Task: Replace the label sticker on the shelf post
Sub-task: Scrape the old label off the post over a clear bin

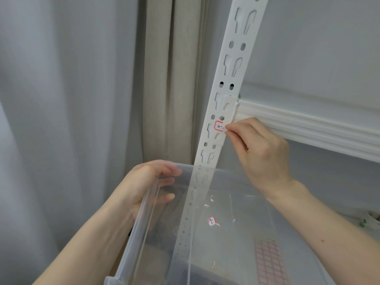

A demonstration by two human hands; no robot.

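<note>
Paper sticker (219,125), red-bordered with a handwritten mark, sits on the white shelf post (226,83) just below where the shelf beam (308,122) meets it. Judged thin, light and easily torn; the glue likely grips the painted metal, so it may come away in scraps rather than whole. Torn bits (212,221) already lie in the clear plastic bin (144,223) below, which supports that. Best hold: a lifted corner or edge, peeled slowly and flat along the post.

Right hand (261,149): fingers curled, thumb and forefinger tips drawn together at the sticker's right edge, apparently pinching or picking at it. Whether a corner is actually lifted cannot be told; the fingertips cover that spot.

Left hand (150,182): wrapped over the bin's rim, thumb outside, fingers seen through the wall inside, holding the bin up under the work spot, presumably to catch scraps.

Sheet of blank red-bordered labels (269,262) lies in the bin, lower right.
</note>
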